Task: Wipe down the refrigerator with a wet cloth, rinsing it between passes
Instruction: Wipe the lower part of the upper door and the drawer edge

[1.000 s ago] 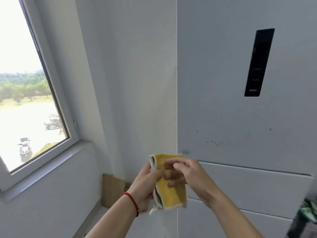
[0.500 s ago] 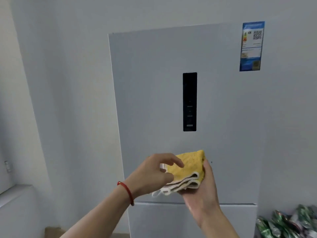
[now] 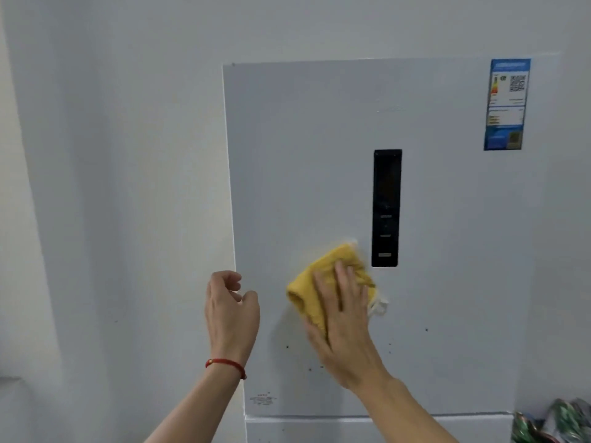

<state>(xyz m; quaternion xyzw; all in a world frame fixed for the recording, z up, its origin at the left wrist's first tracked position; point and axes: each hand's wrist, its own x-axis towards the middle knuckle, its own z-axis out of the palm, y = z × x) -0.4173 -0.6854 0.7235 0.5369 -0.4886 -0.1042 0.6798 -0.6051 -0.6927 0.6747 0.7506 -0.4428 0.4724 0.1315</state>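
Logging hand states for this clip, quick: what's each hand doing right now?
Left hand: loosely curled, holding nothing, beside the refrigerator door's edge.
Right hand: fingers flat, pressing the yellow cloth against the door.

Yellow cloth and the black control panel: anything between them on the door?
Head view: nothing. The yellow cloth, pressed flat by the right hand, sits just left of the black control panel's lower end, with only a thin strip of bare refrigerator door between them.
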